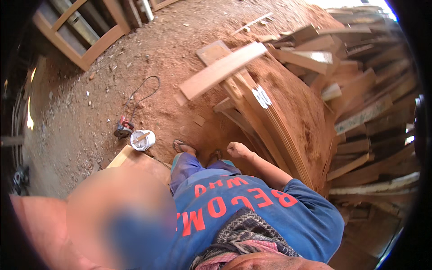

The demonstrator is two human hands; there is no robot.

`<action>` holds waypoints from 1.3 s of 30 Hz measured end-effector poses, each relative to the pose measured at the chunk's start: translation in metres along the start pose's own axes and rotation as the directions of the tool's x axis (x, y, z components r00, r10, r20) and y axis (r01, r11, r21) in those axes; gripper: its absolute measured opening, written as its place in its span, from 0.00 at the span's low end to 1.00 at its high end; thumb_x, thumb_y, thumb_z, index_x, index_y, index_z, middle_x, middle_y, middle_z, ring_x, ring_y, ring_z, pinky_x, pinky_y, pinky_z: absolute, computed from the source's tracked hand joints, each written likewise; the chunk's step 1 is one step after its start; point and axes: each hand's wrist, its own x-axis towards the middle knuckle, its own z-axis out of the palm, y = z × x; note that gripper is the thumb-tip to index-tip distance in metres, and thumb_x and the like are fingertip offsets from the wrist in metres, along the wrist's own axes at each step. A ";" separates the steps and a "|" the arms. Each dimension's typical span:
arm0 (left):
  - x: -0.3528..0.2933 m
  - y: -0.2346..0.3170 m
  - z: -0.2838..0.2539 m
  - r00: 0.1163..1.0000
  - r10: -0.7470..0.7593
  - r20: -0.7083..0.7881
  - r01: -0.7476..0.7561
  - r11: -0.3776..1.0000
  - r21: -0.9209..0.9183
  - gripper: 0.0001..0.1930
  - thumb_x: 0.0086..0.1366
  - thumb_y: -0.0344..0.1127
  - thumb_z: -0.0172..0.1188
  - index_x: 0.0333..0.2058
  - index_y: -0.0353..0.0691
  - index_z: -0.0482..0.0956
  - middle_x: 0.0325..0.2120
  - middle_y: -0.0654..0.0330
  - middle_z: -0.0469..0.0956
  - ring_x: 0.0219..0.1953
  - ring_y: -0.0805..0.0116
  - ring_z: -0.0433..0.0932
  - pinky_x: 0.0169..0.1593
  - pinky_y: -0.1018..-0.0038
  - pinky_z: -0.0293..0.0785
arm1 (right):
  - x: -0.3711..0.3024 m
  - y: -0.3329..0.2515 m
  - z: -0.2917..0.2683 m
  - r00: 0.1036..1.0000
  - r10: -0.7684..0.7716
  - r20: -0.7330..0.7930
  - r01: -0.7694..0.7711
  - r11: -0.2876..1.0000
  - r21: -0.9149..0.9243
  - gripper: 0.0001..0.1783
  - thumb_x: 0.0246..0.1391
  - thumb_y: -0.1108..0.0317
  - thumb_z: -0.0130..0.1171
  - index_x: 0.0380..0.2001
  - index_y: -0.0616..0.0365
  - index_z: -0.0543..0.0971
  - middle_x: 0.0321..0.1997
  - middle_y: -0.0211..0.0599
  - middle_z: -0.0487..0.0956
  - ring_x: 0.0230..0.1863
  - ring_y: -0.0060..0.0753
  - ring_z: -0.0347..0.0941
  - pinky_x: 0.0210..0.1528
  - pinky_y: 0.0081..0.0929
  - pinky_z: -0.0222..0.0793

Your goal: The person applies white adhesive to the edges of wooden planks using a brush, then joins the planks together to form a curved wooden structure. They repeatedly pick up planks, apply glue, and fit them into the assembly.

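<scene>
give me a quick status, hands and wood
Right hand closed in a fist, empty, beside the leaning boards. Left hand out of view. Loose plank lies across the stack top. White bucket and power tool on the dirt.

Plank stack [288,108] on the ground's right side, bucket [142,140] and power tool [122,129] left of it, door frame [81,36] at far-left corner.

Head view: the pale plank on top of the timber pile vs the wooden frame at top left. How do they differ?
1. The plank is one solid board; the frame is several bars joined around open gaps.
2. The plank is pale tan; the frame is a darker reddish brown.
3. The plank lies slanted across the stacked sheets; the frame sits at the edge of the dirt ground.
Both are bare wood.
</scene>
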 end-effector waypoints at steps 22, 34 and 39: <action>0.203 0.066 0.292 0.911 0.088 -0.403 -0.161 0.976 -0.150 0.17 0.72 0.37 0.60 0.55 0.36 0.78 0.52 0.53 0.81 0.56 0.62 0.78 0.60 0.68 0.73 | -0.263 0.218 0.271 0.489 0.802 -0.343 -0.266 0.511 0.817 0.14 0.55 0.62 0.63 0.34 0.64 0.86 0.30 0.44 0.86 0.32 0.32 0.80 0.37 0.33 0.76; -0.340 -0.165 0.523 -0.248 -0.765 0.595 0.841 0.134 0.523 0.45 0.69 0.69 0.46 0.59 0.24 0.72 0.58 0.30 0.73 0.64 0.38 0.70 0.68 0.55 0.63 | -0.292 0.140 0.237 0.365 0.925 0.107 -0.348 0.029 0.937 0.09 0.59 0.65 0.64 0.32 0.60 0.86 0.28 0.33 0.83 0.29 0.27 0.79 0.34 0.30 0.76; -0.404 -0.133 0.525 -0.399 -0.650 0.647 0.781 0.128 0.611 0.47 0.69 0.74 0.36 0.51 0.29 0.81 0.52 0.30 0.76 0.60 0.35 0.73 0.63 0.51 0.66 | -0.288 0.169 0.203 0.371 0.912 -0.177 -0.376 0.322 0.869 0.08 0.62 0.66 0.60 0.36 0.59 0.83 0.27 0.32 0.82 0.26 0.24 0.76 0.30 0.27 0.74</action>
